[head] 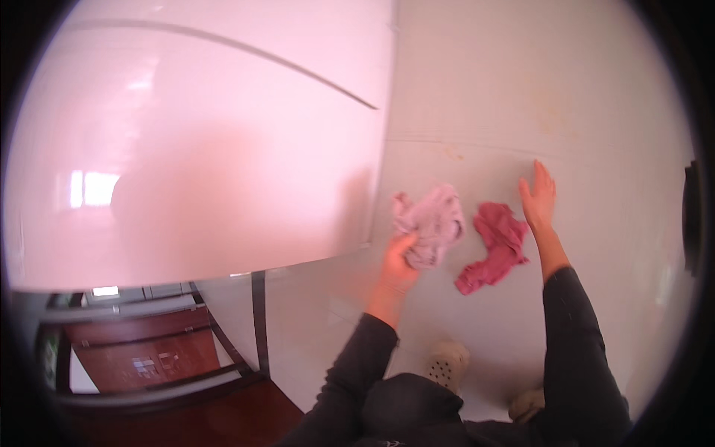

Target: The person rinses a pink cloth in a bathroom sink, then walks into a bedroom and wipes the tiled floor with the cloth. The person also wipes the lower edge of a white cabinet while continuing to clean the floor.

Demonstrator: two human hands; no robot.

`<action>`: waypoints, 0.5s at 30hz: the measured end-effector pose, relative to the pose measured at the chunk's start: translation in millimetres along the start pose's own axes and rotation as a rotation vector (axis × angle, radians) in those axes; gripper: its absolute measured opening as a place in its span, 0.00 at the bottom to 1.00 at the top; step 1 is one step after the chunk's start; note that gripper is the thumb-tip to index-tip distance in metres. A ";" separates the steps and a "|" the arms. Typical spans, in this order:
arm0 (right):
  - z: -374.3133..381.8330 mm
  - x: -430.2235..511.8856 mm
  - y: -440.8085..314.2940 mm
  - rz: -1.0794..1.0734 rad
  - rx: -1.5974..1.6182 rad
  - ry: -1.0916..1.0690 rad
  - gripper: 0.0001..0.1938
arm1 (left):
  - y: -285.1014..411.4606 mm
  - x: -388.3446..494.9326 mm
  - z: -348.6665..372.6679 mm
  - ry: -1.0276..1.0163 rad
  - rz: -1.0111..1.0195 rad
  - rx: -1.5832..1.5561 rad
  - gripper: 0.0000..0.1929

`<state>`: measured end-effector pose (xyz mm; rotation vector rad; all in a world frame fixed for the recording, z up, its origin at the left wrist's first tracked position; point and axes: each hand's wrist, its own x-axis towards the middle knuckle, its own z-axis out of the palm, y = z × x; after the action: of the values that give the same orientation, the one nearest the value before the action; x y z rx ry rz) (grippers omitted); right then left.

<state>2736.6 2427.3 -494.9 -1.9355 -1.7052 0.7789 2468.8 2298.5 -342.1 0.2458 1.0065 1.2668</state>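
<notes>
My left hand (401, 258) grips a pale pink, crumpled cloth (438, 220) by its lower left side, close to the corner of a large glossy panel. A darker pink-red cloth (499, 232) lies bunched on the grey tiled floor (603, 184), to the right of the pale one. Just right of that cloth, my right hand (539, 198) holds nothing. Its fingers point away from me, and the thumb stands apart from them.
The glossy pinkish panel (234, 167), crossed by a dark groove, fills the upper left. Dark red wooden furniture (223, 410) stands at lower left. Clog-style shoes (447, 363) are on my feet. Yellowish spots (453, 152) mark the floor. A dark object (691, 218) sits at the right rim.
</notes>
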 end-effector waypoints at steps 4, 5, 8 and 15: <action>0.2 -77.6 -148.0 -0.144 0.932 -0.477 0.30 | -4.7 -7.3 -22.8 0.061 0.102 0.043 0.26; 14.4 -106.2 -171.3 -0.201 0.999 -0.471 0.29 | -3.5 -13.5 -19.8 0.075 0.133 0.040 0.26; 42.0 -150.7 -235.6 0.074 1.349 -0.416 0.25 | 17.1 -36.9 -11.3 0.073 0.213 0.055 0.27; -21.5 -126.9 -395.8 -0.309 1.349 -0.216 0.26 | 158.4 -142.9 26.2 0.440 1.150 1.160 0.27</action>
<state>2448.2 2358.0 -202.9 -0.6591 -0.9774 1.4858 2387.3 2236.9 -152.9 1.6785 2.0604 1.5908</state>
